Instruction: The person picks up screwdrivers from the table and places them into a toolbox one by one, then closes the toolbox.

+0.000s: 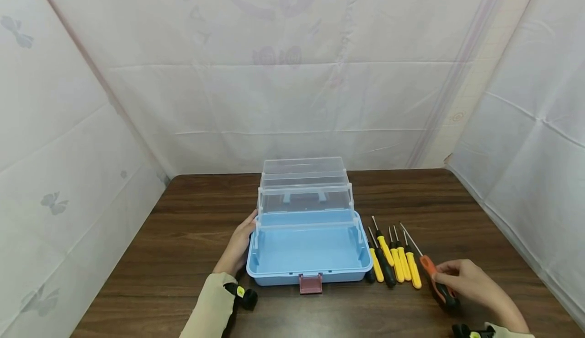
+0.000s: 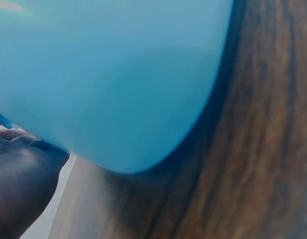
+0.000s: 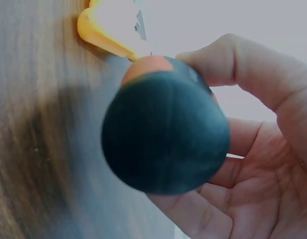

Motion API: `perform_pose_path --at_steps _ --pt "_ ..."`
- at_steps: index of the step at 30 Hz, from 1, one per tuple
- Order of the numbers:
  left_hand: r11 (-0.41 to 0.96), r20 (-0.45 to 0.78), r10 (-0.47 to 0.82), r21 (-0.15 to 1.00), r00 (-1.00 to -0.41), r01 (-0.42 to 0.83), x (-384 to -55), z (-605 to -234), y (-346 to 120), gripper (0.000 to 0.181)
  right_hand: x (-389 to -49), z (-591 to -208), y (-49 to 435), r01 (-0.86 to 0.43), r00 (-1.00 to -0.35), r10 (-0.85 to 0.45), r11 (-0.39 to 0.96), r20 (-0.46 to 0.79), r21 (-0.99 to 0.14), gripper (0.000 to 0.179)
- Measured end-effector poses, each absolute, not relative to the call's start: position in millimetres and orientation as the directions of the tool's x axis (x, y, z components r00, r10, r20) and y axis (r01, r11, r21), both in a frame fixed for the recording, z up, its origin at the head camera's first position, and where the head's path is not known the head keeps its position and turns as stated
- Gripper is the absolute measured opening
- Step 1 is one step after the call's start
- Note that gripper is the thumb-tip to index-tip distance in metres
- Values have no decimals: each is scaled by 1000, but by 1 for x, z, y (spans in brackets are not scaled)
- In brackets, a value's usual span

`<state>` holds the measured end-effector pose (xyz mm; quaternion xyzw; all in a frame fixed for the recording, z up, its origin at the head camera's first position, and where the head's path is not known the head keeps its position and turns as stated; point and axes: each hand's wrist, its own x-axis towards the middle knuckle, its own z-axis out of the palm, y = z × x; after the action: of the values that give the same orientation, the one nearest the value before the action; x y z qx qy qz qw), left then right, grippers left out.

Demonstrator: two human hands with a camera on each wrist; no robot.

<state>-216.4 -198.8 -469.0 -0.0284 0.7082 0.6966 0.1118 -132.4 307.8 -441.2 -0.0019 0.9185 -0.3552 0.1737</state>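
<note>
A light blue toolbox (image 1: 311, 251) with clear folding trays (image 1: 305, 198) raised at its back stands on the table. My left hand (image 1: 238, 244) rests against the box's left side, fingertips near the rim; in the left wrist view, the blue wall (image 2: 123, 89) covers part of that hand (image 2: 24, 179). On the right, my right hand (image 1: 470, 282) pinches an orange and black screwdriver (image 1: 428, 266) by its handle, shaft pointing away to the left. Seen from the right wrist, the black handle end (image 3: 165, 134) hides some of the fingers (image 3: 203, 211).
Several yellow and black screwdrivers (image 1: 402, 264) lie in a row between the box and my right hand. A maroon latch (image 1: 311, 283) hangs down at the box's front. White sheeting (image 1: 301, 99) stands behind the brown wooden table (image 1: 183, 257) and along both sides.
</note>
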Motion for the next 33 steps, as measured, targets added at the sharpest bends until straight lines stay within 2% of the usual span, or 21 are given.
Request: perform_pose_path --at_steps 16,33 --pt "27 -205 107 979 -973 -204 -217 -468 -199 54 -136 -431 305 108 -941 -142 736 -308 -668 42" --pt "14 -196 102 981 -975 -196 -218 -470 -198 54 -140 -427 298 139 -944 -103 740 -314 -658 42"
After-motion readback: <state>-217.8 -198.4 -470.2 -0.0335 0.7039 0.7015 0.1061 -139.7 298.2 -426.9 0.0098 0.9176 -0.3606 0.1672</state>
